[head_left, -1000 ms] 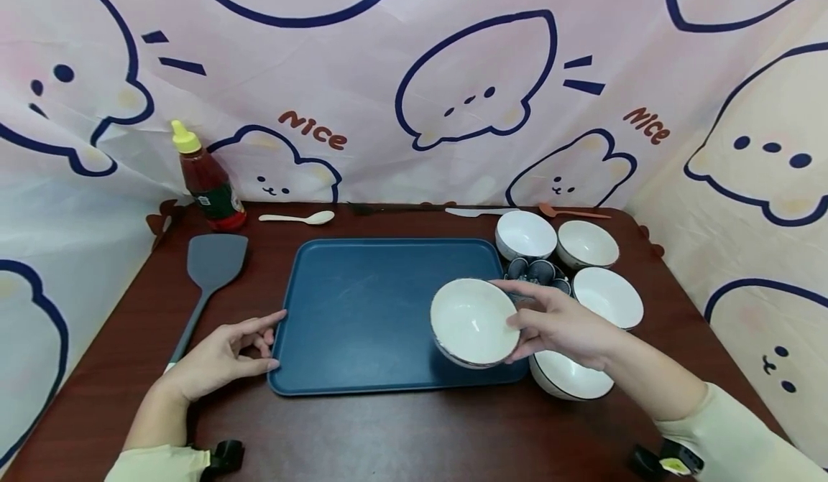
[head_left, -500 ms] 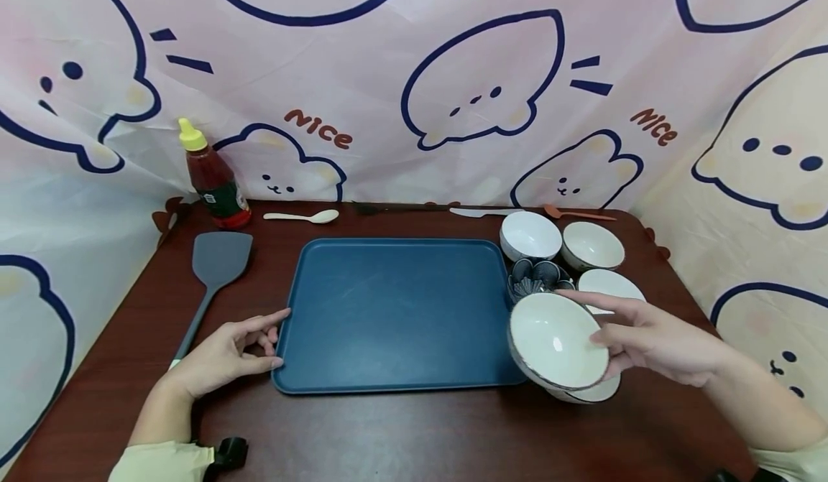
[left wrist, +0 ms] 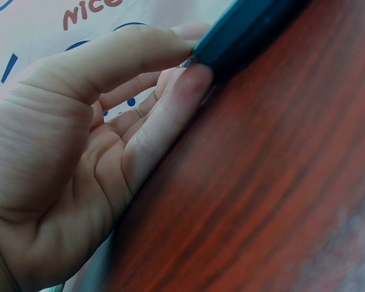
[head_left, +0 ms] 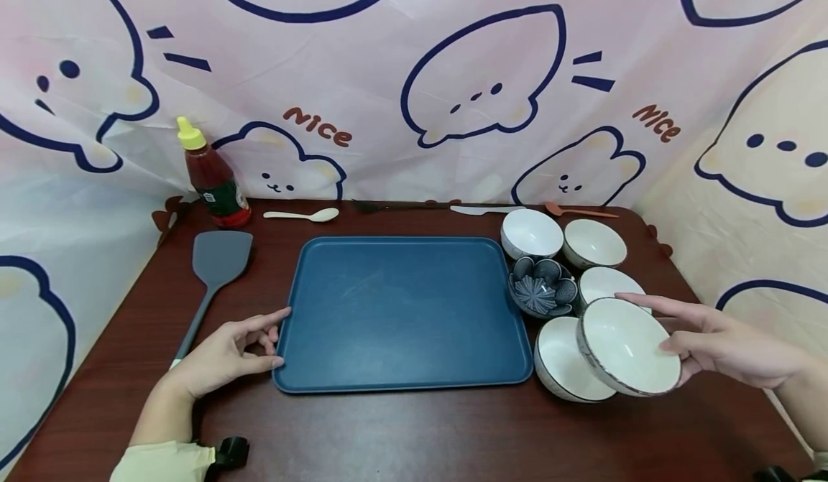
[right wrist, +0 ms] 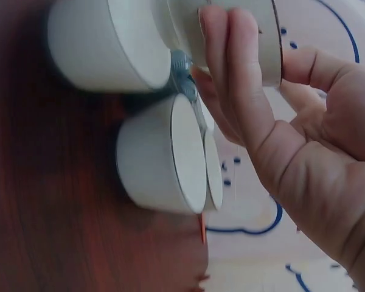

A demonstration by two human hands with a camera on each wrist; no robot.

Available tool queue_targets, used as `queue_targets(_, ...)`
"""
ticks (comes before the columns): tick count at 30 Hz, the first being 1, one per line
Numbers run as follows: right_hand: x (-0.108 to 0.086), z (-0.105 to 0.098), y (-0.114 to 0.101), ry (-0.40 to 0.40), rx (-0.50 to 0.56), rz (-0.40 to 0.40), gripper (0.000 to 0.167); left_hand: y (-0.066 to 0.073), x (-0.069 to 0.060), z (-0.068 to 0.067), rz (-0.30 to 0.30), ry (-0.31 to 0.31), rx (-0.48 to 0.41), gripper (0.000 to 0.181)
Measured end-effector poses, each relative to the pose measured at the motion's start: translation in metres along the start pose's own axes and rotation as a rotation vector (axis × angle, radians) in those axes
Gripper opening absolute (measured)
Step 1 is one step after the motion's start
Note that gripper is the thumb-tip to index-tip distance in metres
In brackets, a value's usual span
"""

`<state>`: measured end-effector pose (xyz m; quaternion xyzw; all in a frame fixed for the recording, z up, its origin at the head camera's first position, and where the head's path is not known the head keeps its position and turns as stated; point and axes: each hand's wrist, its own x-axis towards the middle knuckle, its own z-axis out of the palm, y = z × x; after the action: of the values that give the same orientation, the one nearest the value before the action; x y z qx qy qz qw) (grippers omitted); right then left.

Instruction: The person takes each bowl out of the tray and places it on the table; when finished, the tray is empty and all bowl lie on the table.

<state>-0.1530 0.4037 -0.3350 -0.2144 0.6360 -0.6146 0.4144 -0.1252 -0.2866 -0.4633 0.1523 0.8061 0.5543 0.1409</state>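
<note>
In the head view, my right hand (head_left: pixel 734 342) grips a white bowl (head_left: pixel 630 345) with a dark rim. Its fingers lie along the outer side and the thumb is over the rim. The held bowl is tilted and overlaps a second white bowl (head_left: pixel 569 360); contact between them cannot be told. My left hand (head_left: pixel 226 349) holds the left edge of a blue tray (head_left: pixel 407 317), its fingertips and thumb at the rim. In the left wrist view, the tray (left wrist: pixel 243 36) meets those fingertips. The right wrist view shows the held bowl (right wrist: pixel 271 36) from the side.
Right of the tray stand white bowls (head_left: pixel 532 232) and a dark flower-patterned dish (head_left: pixel 543 286). A knife (head_left: pixel 481 210), a cream spoon (head_left: pixel 310 215) and an orange spoon (head_left: pixel 576 212) lie along the back. At left are a grey spatula (head_left: pixel 220 263) and a red sauce bottle (head_left: pixel 216 184).
My right hand has carried the white bowl rightward, from above the tray's right part to over the bowls beside it. The left hand has stayed at the tray's edge.
</note>
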Motion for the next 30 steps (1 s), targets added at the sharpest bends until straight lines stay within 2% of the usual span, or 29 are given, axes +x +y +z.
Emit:
queue_targets(9,-0.027,-0.017,0.006,0.019,-0.107,0.09,0.076,0.0,0.0,0.002,0.001,-0.005,-0.005,0.074)
queue_targets(14,-0.037,-0.025,0.013,0.026,-0.109,0.108,0.078,0.001,0.0,0.0,0.008,-0.004,0.001,0.074)
queue_targets(18,-0.046,-0.031,0.023,0.039,-0.106,0.074,0.078,0.002,0.002,0.0,0.003,-0.003,0.013,0.074)
queue_targets(24,-0.06,-0.038,0.036,0.062,-0.028,0.121,0.079,0.003,0.003,0.0,-0.002,0.003,0.022,0.074)
queue_targets(30,-0.063,-0.044,0.051,0.083,-0.06,0.158,0.076,0.003,0.0,0.0,0.002,0.004,0.012,0.073)
